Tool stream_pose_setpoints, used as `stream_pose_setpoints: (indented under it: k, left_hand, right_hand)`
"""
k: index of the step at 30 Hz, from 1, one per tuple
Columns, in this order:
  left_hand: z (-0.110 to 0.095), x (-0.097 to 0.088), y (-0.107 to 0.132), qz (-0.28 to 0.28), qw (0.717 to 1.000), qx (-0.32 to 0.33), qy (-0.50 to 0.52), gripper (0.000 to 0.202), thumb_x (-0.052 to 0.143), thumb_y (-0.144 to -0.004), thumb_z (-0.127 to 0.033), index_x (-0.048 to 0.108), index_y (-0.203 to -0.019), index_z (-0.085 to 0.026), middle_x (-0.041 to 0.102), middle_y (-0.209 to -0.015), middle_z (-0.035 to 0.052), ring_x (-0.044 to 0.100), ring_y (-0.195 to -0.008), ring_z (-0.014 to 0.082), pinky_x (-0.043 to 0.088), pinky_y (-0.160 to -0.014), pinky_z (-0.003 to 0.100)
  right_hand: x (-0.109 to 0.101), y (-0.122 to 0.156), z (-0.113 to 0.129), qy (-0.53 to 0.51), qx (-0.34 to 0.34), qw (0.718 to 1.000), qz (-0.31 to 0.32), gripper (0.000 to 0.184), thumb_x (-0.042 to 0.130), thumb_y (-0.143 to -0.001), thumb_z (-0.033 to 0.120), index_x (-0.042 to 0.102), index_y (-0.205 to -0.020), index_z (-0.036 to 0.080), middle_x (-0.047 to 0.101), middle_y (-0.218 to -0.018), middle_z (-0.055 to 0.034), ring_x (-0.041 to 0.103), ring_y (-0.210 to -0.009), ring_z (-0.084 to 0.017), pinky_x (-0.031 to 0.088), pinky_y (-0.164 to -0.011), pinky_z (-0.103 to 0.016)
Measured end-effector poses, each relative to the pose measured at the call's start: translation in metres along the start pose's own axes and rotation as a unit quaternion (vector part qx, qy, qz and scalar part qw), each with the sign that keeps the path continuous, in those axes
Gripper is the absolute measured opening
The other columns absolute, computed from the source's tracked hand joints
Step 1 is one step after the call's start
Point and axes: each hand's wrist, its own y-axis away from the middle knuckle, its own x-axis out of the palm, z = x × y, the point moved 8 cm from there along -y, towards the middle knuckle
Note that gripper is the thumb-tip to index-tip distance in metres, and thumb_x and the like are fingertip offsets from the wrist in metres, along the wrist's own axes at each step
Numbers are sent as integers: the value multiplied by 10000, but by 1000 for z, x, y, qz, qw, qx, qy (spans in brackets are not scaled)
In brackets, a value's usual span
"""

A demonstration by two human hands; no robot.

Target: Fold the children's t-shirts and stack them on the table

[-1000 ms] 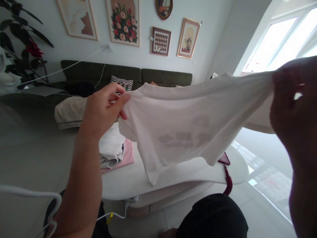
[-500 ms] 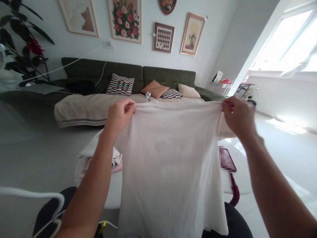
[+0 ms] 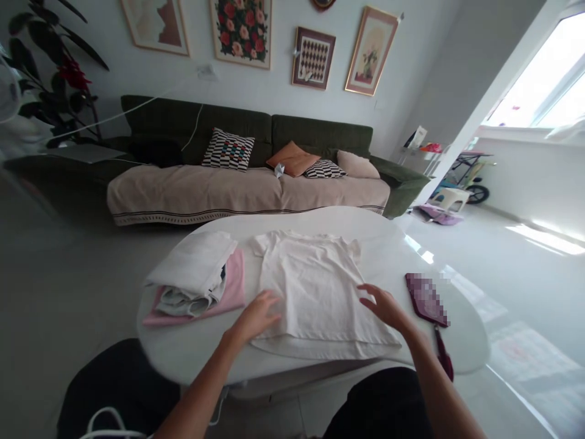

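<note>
A white T-shirt [image 3: 315, 286] lies spread on the white table [image 3: 183, 350], its short sleeves toward the sofa and its hem toward me. The hem's two layers do not line up. My left hand [image 3: 258, 314] is over the shirt's left edge, fingers apart and holding nothing. Over the right edge is my right hand [image 3: 381, 303], also open with its fingers spread. Whether either hand touches the cloth I cannot tell. Left of the shirt sits a pile of folded clothes [image 3: 196, 265], white and grey on top of a pink piece [image 3: 235, 277].
A dark red phone-like item [image 3: 425, 299], partly blurred out, lies at the table's right with a wrist strap [image 3: 443, 353]. Behind the table stands a green sofa [image 3: 320, 131] with cushions and a beige cover [image 3: 228, 189]. White cables [image 3: 109, 421] hang at the lower left.
The white T-shirt, held up by both hands before, now lies flat on the table. Both hands have let go and come down over its sides. The view has tilted down slightly.
</note>
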Motion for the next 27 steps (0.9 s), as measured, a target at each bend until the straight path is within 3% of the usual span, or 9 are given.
stream_pose_setpoints:
  k: [4, 8, 12, 16, 19, 23, 27]
  left_hand:
    - [19, 17, 54, -25, 999, -6, 20, 399, 559, -730, -269, 573, -1125, -222, 451, -1311, 68, 393, -1215, 207, 317, -1015, 356]
    - [29, 7, 72, -82, 996, -15, 7, 283, 463, -779, -216, 628, -1010, -225, 575, -1159, 53, 510, -1083, 183, 389, -949, 340]
    - [25, -5, 77, -117, 993, -3, -18, 238, 418, -799, -210, 639, -886, -230, 641, -938, 34, 566, -930, 178, 442, -835, 315]
    - [28, -13, 80, -155, 987, -22, -23, 209, 391, -800, -215, 596, -843, -217, 633, -870, 35, 588, -823, 171, 445, -748, 284]
    - [34, -18, 80, -188, 980, -60, 14, 181, 376, -798, -227, 545, -860, -210, 634, -778, 26, 610, -716, 161, 443, -680, 257]
    - [43, -15, 77, -188, 969, -134, 93, 226, 350, -799, -250, 515, -950, -214, 591, -556, -25, 610, -580, 166, 439, -620, 252]
    - [50, -7, 72, -184, 942, -151, 238, 272, 413, -738, -311, 574, -924, -195, 631, -734, 15, 622, -640, 164, 475, -606, 250]
  right_hand:
    - [15, 73, -51, 2, 125, 992, 4, 314, 458, -702, 325, 602, -940, 181, 634, -857, -77, 601, -788, -215, 448, -763, -334]
    - [15, 103, -63, 8, 161, 987, -11, 307, 483, -626, 307, 627, -866, 180, 598, -772, -46, 582, -736, -192, 433, -723, -298]
    - [12, 110, -69, 9, 183, 982, -49, 301, 461, -613, 292, 618, -844, 177, 573, -702, -28, 562, -662, -171, 419, -666, -277]
    - [10, 113, -74, 9, 206, 975, -82, 245, 410, -671, 322, 579, -791, 190, 592, -684, -28, 556, -631, -171, 397, -617, -270]
    - [5, 115, -77, -9, 248, 962, -111, 247, 381, -705, 350, 549, -803, 199, 615, -649, -23, 563, -602, -171, 384, -579, -261]
    - [-1, 111, -74, -61, 267, 954, -122, 294, 373, -720, 329, 552, -910, 195, 606, -562, 3, 567, -551, -161, 384, -566, -252]
    - [-9, 102, -73, -95, 253, 954, -127, 330, 384, -716, 316, 601, -928, 185, 605, -556, -4, 572, -552, -164, 394, -563, -258]
